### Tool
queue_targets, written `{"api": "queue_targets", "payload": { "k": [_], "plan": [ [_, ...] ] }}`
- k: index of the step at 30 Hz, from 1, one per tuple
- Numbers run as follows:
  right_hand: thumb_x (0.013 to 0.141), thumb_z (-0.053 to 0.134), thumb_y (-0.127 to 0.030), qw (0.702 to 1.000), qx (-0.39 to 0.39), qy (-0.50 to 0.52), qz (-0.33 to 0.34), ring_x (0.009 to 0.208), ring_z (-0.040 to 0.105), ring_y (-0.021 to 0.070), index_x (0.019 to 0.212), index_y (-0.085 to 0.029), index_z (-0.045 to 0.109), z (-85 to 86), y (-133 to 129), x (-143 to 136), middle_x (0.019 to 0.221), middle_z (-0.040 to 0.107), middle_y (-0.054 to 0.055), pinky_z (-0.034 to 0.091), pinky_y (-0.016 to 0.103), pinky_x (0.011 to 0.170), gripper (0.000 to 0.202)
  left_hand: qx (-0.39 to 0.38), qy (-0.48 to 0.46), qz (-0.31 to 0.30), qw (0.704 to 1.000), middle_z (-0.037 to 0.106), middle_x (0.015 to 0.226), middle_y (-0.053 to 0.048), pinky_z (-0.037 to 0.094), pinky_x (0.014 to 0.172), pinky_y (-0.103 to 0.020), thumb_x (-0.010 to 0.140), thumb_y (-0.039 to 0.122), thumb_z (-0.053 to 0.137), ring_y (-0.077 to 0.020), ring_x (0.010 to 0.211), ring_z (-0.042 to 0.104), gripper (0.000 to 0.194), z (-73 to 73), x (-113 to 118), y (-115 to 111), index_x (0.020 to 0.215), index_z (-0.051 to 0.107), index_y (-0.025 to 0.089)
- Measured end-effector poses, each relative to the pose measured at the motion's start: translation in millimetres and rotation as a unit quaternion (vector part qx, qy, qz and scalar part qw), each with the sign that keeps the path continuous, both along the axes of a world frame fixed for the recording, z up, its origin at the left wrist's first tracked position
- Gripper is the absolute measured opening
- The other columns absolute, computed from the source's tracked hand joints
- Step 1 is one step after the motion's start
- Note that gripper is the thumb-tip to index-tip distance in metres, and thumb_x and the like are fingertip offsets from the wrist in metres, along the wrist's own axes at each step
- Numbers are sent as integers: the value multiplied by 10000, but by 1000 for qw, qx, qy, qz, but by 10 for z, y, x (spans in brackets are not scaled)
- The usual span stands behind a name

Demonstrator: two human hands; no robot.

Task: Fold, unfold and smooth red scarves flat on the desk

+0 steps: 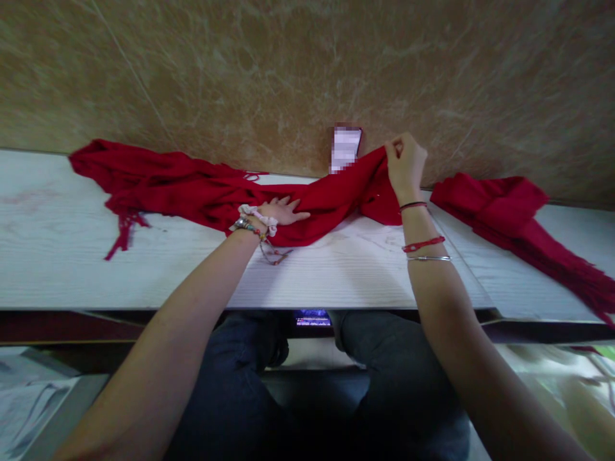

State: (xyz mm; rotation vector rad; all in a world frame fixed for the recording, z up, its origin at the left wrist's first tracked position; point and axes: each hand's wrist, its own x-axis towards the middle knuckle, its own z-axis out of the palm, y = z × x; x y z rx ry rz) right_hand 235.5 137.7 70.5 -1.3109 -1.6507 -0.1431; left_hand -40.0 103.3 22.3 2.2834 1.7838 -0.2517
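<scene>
A long red scarf (331, 198) with a fringe at its left end stretches across the white tabletop. My left hand (283, 211) lies flat on the scarf, fingers spread. Farther right, my right hand (406, 160) pinches the scarf's upper edge between thumb and fingers and holds that part raised off the table. The left stretch of the scarf is bunched and wrinkled, while the part between my hands is smoother. A second red scarf (504, 211), folded and fringed, rests to the right of my right hand, apart from it.
A phone (344, 148) with a lit screen leans at the brown marbled wall (269, 77) behind the scarf. The white table (336, 282) has its front edge just above my legs. Below that edge, another lit screen (313, 318) shows between my knees.
</scene>
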Motion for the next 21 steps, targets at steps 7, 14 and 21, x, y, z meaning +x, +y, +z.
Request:
{"api": "queue_targets", "payload": {
  "k": [7,14,21],
  "plan": [
    [743,607,-398,980,-117,-84,139,692,547,176,699,-190,602,179,-302,107,653,582,11,455,337,660,213,125,-53,40,990,279,1449,-140,265,1009,-501,716,746,404,-398,1282,266,943,143,-123,24,1439,171,188],
    [782,571,-385,974,-82,-78,195,739,562,162,760,-197,621,417,-513,-223,731,607,0,461,321,690,197,155,-360,-177,903,578,1148,-61,380,908,-319,790,472,496,-215,1074,507,518,440,412,-59,1205,497,162],
    [611,708,-249,944,-186,-204,180,680,547,179,763,-206,645,224,-364,-45,672,609,-4,430,321,652,170,277,-578,-101,761,511,653,5,398,701,-295,824,426,482,-155,747,496,308,646,242,2,615,490,200]
  ]
}}
